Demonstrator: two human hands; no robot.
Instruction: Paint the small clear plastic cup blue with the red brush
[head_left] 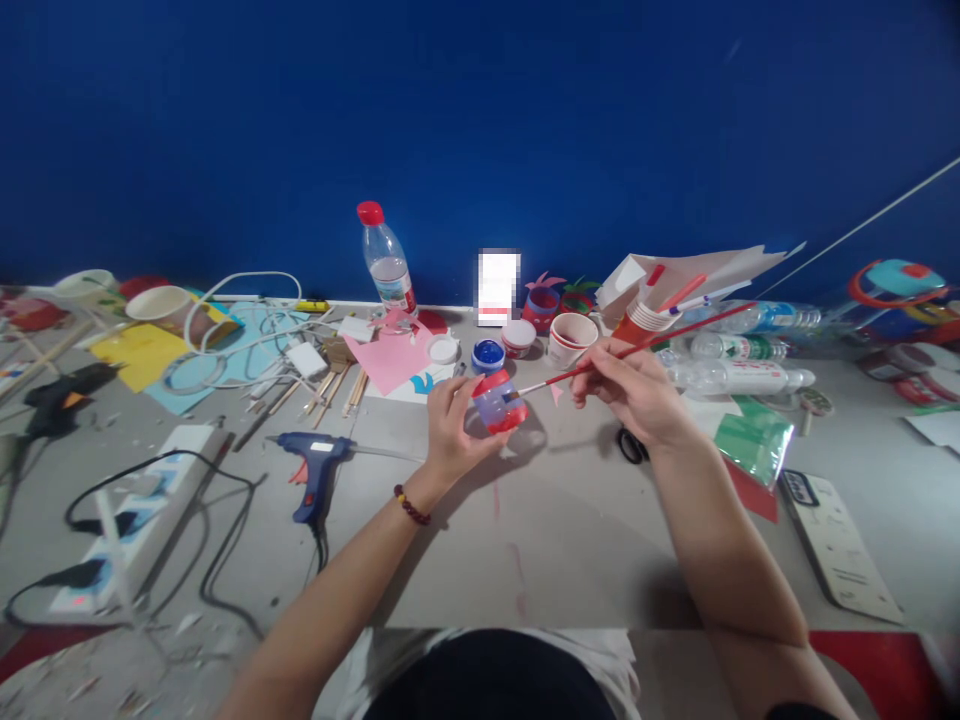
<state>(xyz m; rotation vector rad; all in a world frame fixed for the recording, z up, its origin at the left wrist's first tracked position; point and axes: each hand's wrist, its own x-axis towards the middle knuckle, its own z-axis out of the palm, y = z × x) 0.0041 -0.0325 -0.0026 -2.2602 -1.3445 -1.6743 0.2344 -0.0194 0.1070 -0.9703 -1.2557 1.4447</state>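
Observation:
My left hand (457, 430) holds a small round cup (496, 405), red at both ends with a bluish-violet band around its middle. A thin paintbrush (564, 375) with a red handle is pinched between the fingers of my right hand (626, 390). Its dark tip touches or nearly touches the side of the cup. Just behind the cup stands an open jar of blue paint (488, 354). A lidded jar (518, 337) and a white paper cup (572, 340) are beside it.
A blue hot glue gun (313, 470) and a power strip (142, 515) with cables lie left. A red-capped bottle (388, 260) stands behind pink paper (386, 355). To the right are black scissors (631, 446), plastic bottles (750, 377), green film (754, 442) and a phone (840, 545).

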